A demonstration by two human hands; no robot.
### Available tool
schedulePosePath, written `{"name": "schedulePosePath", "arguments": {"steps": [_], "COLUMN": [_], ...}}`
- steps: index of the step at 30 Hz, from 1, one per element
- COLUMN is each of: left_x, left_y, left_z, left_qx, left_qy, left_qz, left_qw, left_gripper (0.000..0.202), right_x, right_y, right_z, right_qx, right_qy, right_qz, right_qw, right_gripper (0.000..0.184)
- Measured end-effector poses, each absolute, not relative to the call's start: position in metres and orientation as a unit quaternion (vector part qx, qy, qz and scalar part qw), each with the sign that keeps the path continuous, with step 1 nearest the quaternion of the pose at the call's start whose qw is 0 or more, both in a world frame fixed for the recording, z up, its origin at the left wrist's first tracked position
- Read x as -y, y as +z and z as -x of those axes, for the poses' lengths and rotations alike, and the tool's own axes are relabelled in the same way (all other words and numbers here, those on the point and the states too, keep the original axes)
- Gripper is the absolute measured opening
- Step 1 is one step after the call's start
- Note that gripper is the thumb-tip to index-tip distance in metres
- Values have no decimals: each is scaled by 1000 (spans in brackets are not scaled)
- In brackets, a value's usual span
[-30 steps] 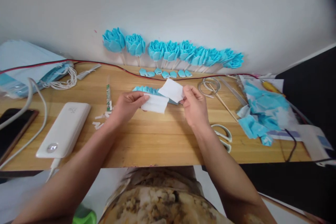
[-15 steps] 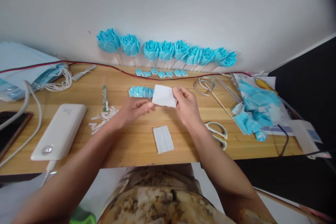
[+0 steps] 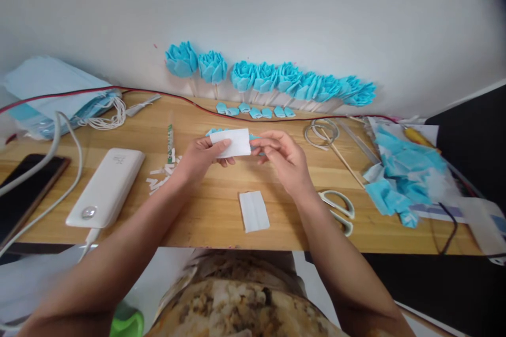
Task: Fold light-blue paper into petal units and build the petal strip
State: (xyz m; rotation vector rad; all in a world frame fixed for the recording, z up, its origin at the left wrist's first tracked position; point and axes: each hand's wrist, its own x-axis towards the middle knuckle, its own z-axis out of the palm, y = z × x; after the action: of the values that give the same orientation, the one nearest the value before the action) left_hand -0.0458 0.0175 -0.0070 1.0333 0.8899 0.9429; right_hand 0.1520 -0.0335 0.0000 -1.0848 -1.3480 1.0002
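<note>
My left hand [image 3: 206, 155] grips a small white rectangular piece of fabric [image 3: 233, 143], thumb on top and fingers beneath. At its right edge, my right hand [image 3: 282, 154] has its bent fingers closed on the side of the piece, where a bit of blue shows. Behind the held piece, a row of folded blue petals [image 3: 215, 131] is mostly hidden. A second white fabric piece [image 3: 254, 211] lies flat on the table below my hands. Scissors [image 3: 340, 205] rest by my right forearm, their blades hidden.
Blue fabric roses on sticks [image 3: 264, 78] lean against the wall, with loose blue petals [image 3: 261, 112] before them. Left are a power bank [image 3: 106, 187], a phone [image 3: 29, 184] and a mask stack [image 3: 67, 95]. Right are a wire coil [image 3: 320, 133] and blue scraps [image 3: 403, 163].
My left hand has come in and taken hold of the white piece's left side. My right fingers have shifted along its right edge. The whole view has swung slightly left.
</note>
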Motion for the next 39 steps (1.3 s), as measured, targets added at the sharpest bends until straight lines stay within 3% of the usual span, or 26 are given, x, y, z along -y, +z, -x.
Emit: {"name": "schedulePosePath", "arguments": {"steps": [5,8,12,18,24,39], "left_x": [-17,-16,-15,-15,-14,-16], "left_y": [-5,-7,-7,-8,-4,-4], "left_z": [45,44,44,46,48,45], "left_qx": [-385,-383,-376,-357,-328,-371], "left_qy": [426,416,389,362,345,374], "left_qz": [-448,-451,-470,-501,-531,-553], "left_qw": [685,691,698,700,701,645], "left_gripper": [44,44,43,45,65,43], "right_x": [35,35,34,35,32,32], "right_y": [0,-1,-2,-1,-5,-6], "right_z": [-153,-150,-146,-144,-145,-143], "right_qx": [696,709,671,598,577,556], "right_qy": [299,263,284,335,344,372], "right_qz": [458,471,509,545,547,547], "right_qw": [465,454,459,482,499,503], "right_gripper": [30,24,7,11,12,12]}}
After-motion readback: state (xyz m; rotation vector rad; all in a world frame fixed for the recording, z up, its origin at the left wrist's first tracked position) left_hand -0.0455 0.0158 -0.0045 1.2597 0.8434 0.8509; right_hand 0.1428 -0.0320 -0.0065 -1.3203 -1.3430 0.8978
